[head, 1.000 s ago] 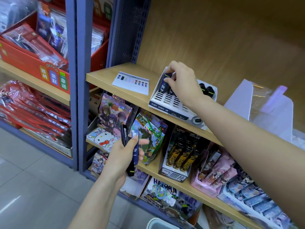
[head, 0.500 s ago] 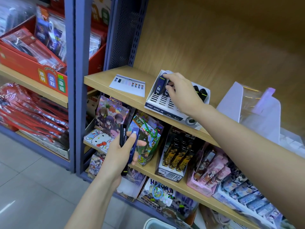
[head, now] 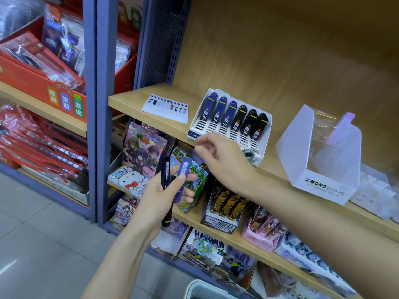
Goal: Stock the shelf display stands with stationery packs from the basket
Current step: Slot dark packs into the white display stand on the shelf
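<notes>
— How is the left grip [head: 164, 197]?
— Clamped round two slim, round-ended packs held upright in front of the lower shelves: a glossy black pack [head: 165, 171] and a blue pack [head: 184, 169] with a barcode.
— And the right grip [head: 220, 162]?
— Blurred, fingers loosely bent at the blue pack's top. I cannot tell whether it is pinching.
— Beyond them?
— A white slotted cardboard display stand [head: 264, 137] sits on the wood-grain shelf [head: 133, 100] and holds three blue rows and three black. A flat white card [head: 166, 108] lies left of it and a frosted plastic box [head: 323, 160] stands to its right. There is a perforated blue metal upright [head: 159, 39] and a grey tiled floor [head: 43, 234].
</notes>
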Tool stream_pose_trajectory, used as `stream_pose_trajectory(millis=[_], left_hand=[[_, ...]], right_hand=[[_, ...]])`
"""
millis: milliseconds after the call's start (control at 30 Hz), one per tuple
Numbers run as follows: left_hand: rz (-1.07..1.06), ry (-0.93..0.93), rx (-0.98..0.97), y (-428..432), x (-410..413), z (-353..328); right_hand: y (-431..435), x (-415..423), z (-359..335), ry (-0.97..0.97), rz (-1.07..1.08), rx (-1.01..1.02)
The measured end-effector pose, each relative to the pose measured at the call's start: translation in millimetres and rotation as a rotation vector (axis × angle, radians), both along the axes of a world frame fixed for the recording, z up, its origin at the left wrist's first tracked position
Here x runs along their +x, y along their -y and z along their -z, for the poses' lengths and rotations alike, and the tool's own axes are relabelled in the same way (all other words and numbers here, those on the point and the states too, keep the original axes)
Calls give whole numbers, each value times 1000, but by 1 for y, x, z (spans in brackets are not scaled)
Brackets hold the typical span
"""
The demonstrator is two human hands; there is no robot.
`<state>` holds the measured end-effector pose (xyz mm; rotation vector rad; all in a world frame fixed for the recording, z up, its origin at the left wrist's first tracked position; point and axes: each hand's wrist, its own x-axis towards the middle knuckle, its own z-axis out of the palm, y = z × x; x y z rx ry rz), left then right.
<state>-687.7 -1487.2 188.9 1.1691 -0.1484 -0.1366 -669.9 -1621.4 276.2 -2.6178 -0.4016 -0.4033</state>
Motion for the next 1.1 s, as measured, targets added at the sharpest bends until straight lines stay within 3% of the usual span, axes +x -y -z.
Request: stream_pose_trajectory(millis=[133, 300, 433, 600, 767, 1100], left_hand=[[15, 45, 24, 1, -3, 0], [9, -91, -7, -4, -5, -3], [-10, -158, -53, -6, -4, -2], [-111, -156, -130, -10, 0, 0], [-184, 38, 35, -10, -3, -6], [-179, 142, 101, -13, -8, -10]], right_hand=[[-2, -12, 14, -274, -30, 149], [4, -15, 7, -292, -26, 505], [7, -30, 6, -215, -160, 416], [4, -49, 18, -182, -169, 138], [-1, -47, 27, -428, -27, 378], [-4, -35, 25, -502, 10, 350]])
